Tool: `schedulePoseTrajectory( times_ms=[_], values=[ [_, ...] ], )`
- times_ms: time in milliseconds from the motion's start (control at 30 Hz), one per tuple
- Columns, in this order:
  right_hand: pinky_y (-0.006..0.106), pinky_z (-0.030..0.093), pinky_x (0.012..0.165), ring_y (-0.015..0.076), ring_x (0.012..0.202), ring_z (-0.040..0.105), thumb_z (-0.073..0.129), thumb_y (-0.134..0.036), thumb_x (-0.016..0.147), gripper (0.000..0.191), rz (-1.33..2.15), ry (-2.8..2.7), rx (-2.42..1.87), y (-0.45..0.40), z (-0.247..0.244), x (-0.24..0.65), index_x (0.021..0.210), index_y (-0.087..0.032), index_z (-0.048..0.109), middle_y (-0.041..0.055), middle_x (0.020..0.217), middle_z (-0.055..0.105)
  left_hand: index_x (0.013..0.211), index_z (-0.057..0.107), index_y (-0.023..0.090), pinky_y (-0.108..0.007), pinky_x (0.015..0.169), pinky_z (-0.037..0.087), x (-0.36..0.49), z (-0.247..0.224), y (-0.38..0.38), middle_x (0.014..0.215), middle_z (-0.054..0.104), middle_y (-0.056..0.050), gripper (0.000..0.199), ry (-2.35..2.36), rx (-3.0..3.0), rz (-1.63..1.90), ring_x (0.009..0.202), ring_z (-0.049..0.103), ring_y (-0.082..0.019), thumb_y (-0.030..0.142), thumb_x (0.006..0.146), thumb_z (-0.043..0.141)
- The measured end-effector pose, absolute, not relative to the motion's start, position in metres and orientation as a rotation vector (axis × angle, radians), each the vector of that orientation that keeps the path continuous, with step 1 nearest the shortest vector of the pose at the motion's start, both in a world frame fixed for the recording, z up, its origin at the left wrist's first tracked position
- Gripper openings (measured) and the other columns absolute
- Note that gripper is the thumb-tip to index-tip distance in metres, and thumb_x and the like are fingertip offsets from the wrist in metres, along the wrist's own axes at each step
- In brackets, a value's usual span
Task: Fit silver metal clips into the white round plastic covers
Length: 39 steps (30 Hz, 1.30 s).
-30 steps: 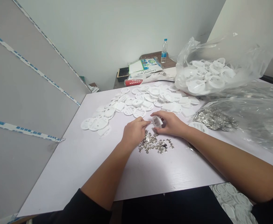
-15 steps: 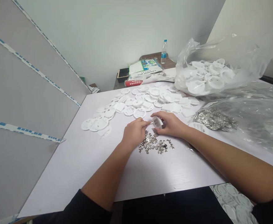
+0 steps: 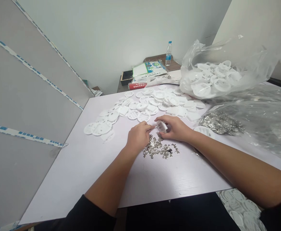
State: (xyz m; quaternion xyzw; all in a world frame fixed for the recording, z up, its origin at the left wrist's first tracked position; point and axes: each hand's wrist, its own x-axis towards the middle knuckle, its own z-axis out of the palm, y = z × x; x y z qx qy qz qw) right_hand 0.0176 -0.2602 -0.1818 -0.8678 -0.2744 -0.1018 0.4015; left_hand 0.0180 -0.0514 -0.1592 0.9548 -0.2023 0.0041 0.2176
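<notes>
Tilted on edge, a round white plastic part (image 3: 161,127) is gripped between the thumb and fingers of my right hand (image 3: 175,127). My left hand (image 3: 138,134) is closed in a pinch, its fingertips up against the near face of that part. A small shiny metal piece (image 3: 155,126) shows at the left fingertips; its exact shape is too small to make out. Just below both hands lies a loose heap of small metal clips (image 3: 156,146), partly covered by the left hand.
Many white plastic discs (image 3: 144,106) are spread across the table (image 3: 82,179) behind my hands. On the right stand a clear bag of white parts (image 3: 217,78) and a bag of metal pieces (image 3: 222,122). A grey partition (image 3: 29,106) borders the left; a water bottle (image 3: 169,54) stands behind.
Almost nothing differs. The white part in my right hand has shifted very slightly, and both hands stay at the same spot above the metal clips.
</notes>
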Motion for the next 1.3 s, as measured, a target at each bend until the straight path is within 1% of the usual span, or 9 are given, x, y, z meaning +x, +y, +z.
schedulePoseTrajectory(
  times_ms=[167, 300, 367, 467, 600, 833, 1033, 1167, 1300],
  values=[
    [0.037, 0.055, 0.079, 0.0228, 0.092, 0.068, 0.072, -0.022, 0.075, 0.042, -0.3, -0.749, -2.165, -0.259, -0.182, 0.02, 0.116, -0.02, 0.066, 0.0071, 0.107, 0.073, 0.102, 0.08, 0.03, -0.031, 0.06, 0.034, 0.021, -0.162, -0.053, 0.084, 0.062, -0.002, 0.035, -0.549, 2.679, 0.035, 0.074, 0.057, -0.017, 0.011, 0.093, 0.052],
    [0.036, 0.055, 0.076, 0.0222, 0.09, 0.068, 0.073, -0.024, 0.073, 0.042, -0.294, -0.741, -2.153, -0.26, -0.182, 0.022, 0.114, -0.021, 0.066, 0.0063, 0.106, 0.074, 0.103, 0.081, 0.032, -0.031, 0.059, 0.032, 0.023, -0.165, -0.055, 0.081, 0.059, -0.002, 0.036, -0.567, 2.679, 0.046, 0.072, 0.055, -0.017, 0.011, 0.092, 0.053],
    [0.036, 0.054, 0.075, 0.0217, 0.088, 0.068, 0.073, -0.024, 0.072, 0.043, -0.272, -0.73, -2.157, -0.259, -0.182, 0.022, 0.114, -0.021, 0.066, 0.0059, 0.106, 0.074, 0.108, 0.08, 0.032, -0.031, 0.059, 0.034, 0.023, -0.165, -0.055, 0.082, 0.06, -0.003, 0.036, -0.57, 2.666, 0.041, 0.073, 0.055, -0.018, 0.012, 0.093, 0.053],
    [0.036, 0.053, 0.073, 0.0213, 0.085, 0.067, 0.073, -0.026, 0.073, 0.042, -0.242, -0.699, -2.178, -0.258, -0.18, 0.02, 0.114, -0.021, 0.065, 0.0063, 0.106, 0.073, 0.115, 0.078, 0.03, -0.031, 0.064, 0.039, 0.024, -0.164, -0.052, 0.086, 0.062, -0.003, 0.036, -0.614, 2.605, 0.018, 0.077, 0.058, -0.018, 0.015, 0.095, 0.053],
    [0.036, 0.052, 0.071, 0.0221, 0.084, 0.065, 0.073, -0.028, 0.073, 0.041, -0.24, -0.669, -2.213, -0.26, -0.177, 0.017, 0.112, -0.021, 0.064, 0.0072, 0.103, 0.073, 0.117, 0.078, 0.027, -0.032, 0.071, 0.045, 0.023, -0.163, -0.046, 0.087, 0.064, -0.003, 0.035, -0.649, 2.531, 0.007, 0.08, 0.06, -0.018, 0.015, 0.095, 0.053],
    [0.035, 0.052, 0.071, 0.0219, 0.085, 0.064, 0.074, -0.026, 0.071, 0.043, -0.236, -0.649, -2.212, -0.261, -0.178, 0.017, 0.112, -0.021, 0.063, 0.0069, 0.105, 0.071, 0.115, 0.078, 0.031, -0.032, 0.071, 0.044, 0.021, -0.16, -0.045, 0.089, 0.067, -0.003, 0.032, -0.711, 2.556, -0.014, 0.08, 0.06, -0.018, 0.019, 0.097, 0.055],
    [0.035, 0.051, 0.07, 0.0222, 0.086, 0.064, 0.075, -0.026, 0.07, 0.043, -0.222, -0.647, -2.226, -0.261, -0.178, 0.017, 0.112, -0.022, 0.062, 0.0067, 0.105, 0.07, 0.116, 0.078, 0.033, -0.031, 0.07, 0.043, 0.022, -0.159, -0.048, 0.092, 0.067, -0.002, 0.038, -0.709, 2.595, -0.046, 0.081, 0.06, -0.017, 0.013, 0.095, 0.054],
    [0.034, 0.049, 0.068, 0.0205, 0.082, 0.062, 0.073, -0.027, 0.07, 0.04, -0.239, -0.649, -2.21, -0.259, -0.179, 0.016, 0.109, -0.021, 0.062, 0.006, 0.1, 0.07, 0.114, 0.079, 0.033, -0.031, 0.069, 0.041, 0.021, -0.159, -0.049, 0.092, 0.066, -0.003, 0.033, -0.678, 2.627, -0.04, 0.081, 0.06, -0.018, 0.019, 0.097, 0.054],
    [0.031, 0.045, 0.062, 0.0151, 0.068, 0.055, 0.072, -0.024, 0.068, 0.035, -0.267, -0.627, -2.18, -0.256, -0.18, 0.015, 0.102, -0.02, 0.063, 0.0023, 0.088, 0.067, 0.106, 0.08, 0.033, -0.031, 0.065, 0.038, 0.02, -0.159, -0.052, 0.089, 0.064, -0.003, 0.033, -0.675, 2.687, -0.043, 0.08, 0.059, -0.018, 0.016, 0.095, 0.054]
  ],
)
